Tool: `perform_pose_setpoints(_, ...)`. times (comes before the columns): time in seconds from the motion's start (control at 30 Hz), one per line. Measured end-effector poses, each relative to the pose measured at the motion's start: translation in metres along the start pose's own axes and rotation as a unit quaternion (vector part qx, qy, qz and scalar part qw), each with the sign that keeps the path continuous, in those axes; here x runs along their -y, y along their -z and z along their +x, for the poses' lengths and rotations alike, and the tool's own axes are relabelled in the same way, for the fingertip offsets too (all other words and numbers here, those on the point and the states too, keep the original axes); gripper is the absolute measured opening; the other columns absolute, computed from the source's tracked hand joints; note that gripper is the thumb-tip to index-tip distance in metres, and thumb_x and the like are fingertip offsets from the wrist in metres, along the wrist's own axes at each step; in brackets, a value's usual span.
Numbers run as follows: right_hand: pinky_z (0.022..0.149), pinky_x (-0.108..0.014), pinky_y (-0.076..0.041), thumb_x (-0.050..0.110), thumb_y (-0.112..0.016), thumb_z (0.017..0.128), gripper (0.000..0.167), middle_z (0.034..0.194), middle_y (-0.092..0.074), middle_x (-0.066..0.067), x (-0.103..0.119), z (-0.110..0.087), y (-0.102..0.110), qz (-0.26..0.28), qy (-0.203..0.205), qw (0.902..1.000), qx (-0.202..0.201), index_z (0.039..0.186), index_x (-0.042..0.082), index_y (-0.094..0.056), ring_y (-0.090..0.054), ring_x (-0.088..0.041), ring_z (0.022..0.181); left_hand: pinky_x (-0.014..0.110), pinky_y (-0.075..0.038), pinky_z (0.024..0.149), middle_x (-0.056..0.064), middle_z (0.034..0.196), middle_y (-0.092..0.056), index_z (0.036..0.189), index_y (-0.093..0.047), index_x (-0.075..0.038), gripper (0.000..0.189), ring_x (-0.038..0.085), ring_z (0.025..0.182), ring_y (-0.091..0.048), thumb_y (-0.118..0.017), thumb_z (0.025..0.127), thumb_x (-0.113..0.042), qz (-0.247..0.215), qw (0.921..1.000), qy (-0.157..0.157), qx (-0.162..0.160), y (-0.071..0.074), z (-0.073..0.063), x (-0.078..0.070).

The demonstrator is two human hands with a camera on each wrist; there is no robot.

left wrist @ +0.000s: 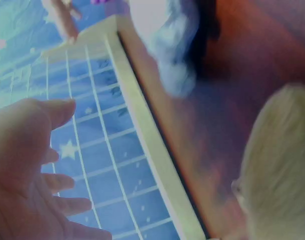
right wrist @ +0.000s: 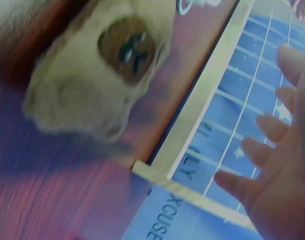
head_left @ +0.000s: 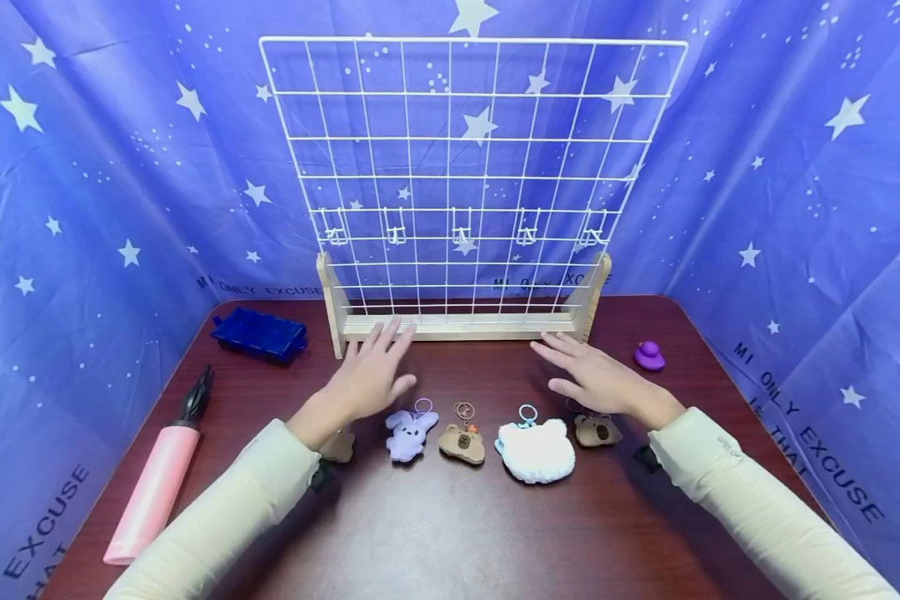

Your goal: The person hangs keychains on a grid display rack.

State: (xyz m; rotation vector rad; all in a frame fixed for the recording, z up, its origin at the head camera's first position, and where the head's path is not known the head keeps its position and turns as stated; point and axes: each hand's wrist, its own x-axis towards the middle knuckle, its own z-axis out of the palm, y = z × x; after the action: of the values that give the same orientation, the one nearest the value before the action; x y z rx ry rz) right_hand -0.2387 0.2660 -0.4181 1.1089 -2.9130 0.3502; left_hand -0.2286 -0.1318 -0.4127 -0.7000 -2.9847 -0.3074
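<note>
Over the far half of the dark red table, both hands out flat, palms down. Left hand: fingers straight and spread, nothing held; fingertips overlap the wooden base of the rack, touching or not, cannot tell. Right hand: fingers straight, likewise bare of any load, angled inward toward the left. Five plush keyrings lie in a loose row on the body side of the hands. Tan plush partly hidden beneath the left wrist; lilac rabbit nearward and a little right of the left palm, long axis leaning slightly right, ring pointing at the rack. Capybara-like brown plush between the hands, left thumb somewhat nearer, its length running side to side. White plush, broad sideways, is nearward and left of the right palm; right hand nearer. Brown bear just nearward of the right wrist, its ring partly covered. Beyond the fingertips: upright white wire grid, a row of five hooks low across it. Outlying: blue tray and pink pump left, purple duck right; starry curtain all round.
</note>
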Motion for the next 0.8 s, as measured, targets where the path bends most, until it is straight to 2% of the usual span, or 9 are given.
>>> perform_pose_setpoints(0.1, 0.114, -0.061, -0.037, 0.015, -0.063, 0.099, 0.052, 0.151, -0.052, -0.022, -0.01, -0.002, 0.002, 0.016, 0.006, 0.9998, -0.009, 0.149, 0.006, -0.051, -0.046, -0.045, 0.141, 0.07, -0.033, 0.114, 0.021, 0.167, -0.025, 0.163, -0.023, -0.01, 0.081, 0.047, 0.148, -0.034, -0.063, 0.099, -0.038, -0.019, 0.9978, 0.009, -0.063, 0.008, 0.005, 0.012)
perform_pose_setpoints(0.2, 0.108, -0.058, -0.045, 0.011, -0.065, 0.097, 0.042, 0.135, -0.066, -0.018, -0.02, -0.004, 0.001, 0.02, 0.002, 0.9997, -0.011, 0.139, 0.005, -0.062, -0.059, -0.039, 0.128, 0.065, -0.042, 0.109, 0.024, 0.161, -0.035, 0.161, -0.027, -0.005, 0.078, 0.047, 0.142, -0.042, -0.065, 0.098, -0.03, -0.039, 0.9911, 0.026, -0.124, 0.017, 0.009, 0.023)
perform_pose_setpoints(0.3, 0.101, -0.055, -0.05, 0.008, -0.067, 0.095, 0.035, 0.123, -0.072, -0.014, -0.029, -0.007, -0.002, 0.025, 0.003, 0.9996, -0.009, 0.13, 0.005, -0.068, -0.066, -0.036, 0.117, 0.065, -0.047, 0.102, 0.025, 0.157, -0.039, 0.159, -0.029, -0.002, 0.075, 0.048, 0.137, -0.045, -0.064, 0.097, -0.025, -0.061, 0.9829, 0.054, -0.165, 0.023, 0.01, 0.033)
perform_pose_setpoints(0.4, 0.098, -0.053, -0.053, 0.005, -0.068, 0.093, 0.032, 0.119, -0.074, -0.012, -0.035, -0.012, -0.005, 0.036, 0.006, 0.9993, 0.003, 0.126, 0.005, -0.071, -0.068, -0.033, 0.113, 0.065, -0.049, 0.097, 0.028, 0.152, -0.041, 0.158, -0.03, -0.001, 0.074, 0.05, 0.132, -0.047, -0.063, 0.097, -0.024, -0.082, 0.9721, 0.088, -0.202, 0.028, 0.012, 0.042)
perform_pose_setpoints(0.5, 0.093, -0.048, -0.055, 0.004, -0.068, 0.092, 0.033, 0.117, -0.075, -0.009, -0.041, -0.016, -0.008, 0.045, 0.013, 0.9987, 0.023, 0.124, 0.005, -0.071, -0.071, -0.026, 0.107, 0.064, -0.05, 0.094, 0.031, 0.144, -0.043, 0.158, -0.032, -0.001, 0.074, 0.051, 0.124, -0.047, -0.064, 0.095, -0.021, -0.105, 0.9531, 0.122, -0.256, 0.031, 0.014, 0.051)
perform_pose_setpoints(0.63, 0.081, -0.038, -0.056, 0.002, -0.069, 0.09, 0.033, 0.098, -0.075, 0.0, -0.047, -0.018, -0.013, 0.059, 0.029, 0.9969, 0.044, 0.123, 0.007, -0.072, -0.067, -0.01, 0.087, 0.061, -0.046, 0.099, 0.032, 0.137, -0.04, 0.157, -0.031, 0.0, 0.074, 0.05, 0.123, -0.042, -0.063, 0.093, -0.017, -0.147, 0.9197, 0.163, -0.325, 0.034, 0.019, 0.064)
perform_pose_setpoints(0.7, 0.076, -0.033, -0.055, 0.001, -0.069, 0.09, 0.032, 0.09, -0.071, 0.005, -0.05, -0.019, -0.016, 0.068, 0.038, 0.9956, 0.053, 0.121, 0.007, -0.073, -0.061, -0.004, 0.081, 0.058, -0.042, 0.106, 0.031, 0.139, -0.037, 0.158, -0.029, 0.002, 0.074, 0.048, 0.128, -0.038, -0.061, 0.093, -0.017, -0.176, 0.9069, 0.178, -0.339, 0.034, 0.022, 0.072)
perform_pose_setpoints(0.8, 0.073, -0.03, -0.053, 0.0, -0.07, 0.089, 0.031, 0.086, -0.067, 0.01, -0.054, -0.02, -0.02, 0.074, 0.047, 0.9941, 0.063, 0.118, 0.009, -0.074, -0.058, 0.001, 0.078, 0.054, -0.034, 0.116, 0.031, 0.144, -0.034, 0.159, -0.026, 0.003, 0.074, 0.046, 0.137, -0.033, -0.058, 0.095, -0.017, -0.222, 0.8978, 0.19, -0.33, 0.032, 0.028, 0.082)
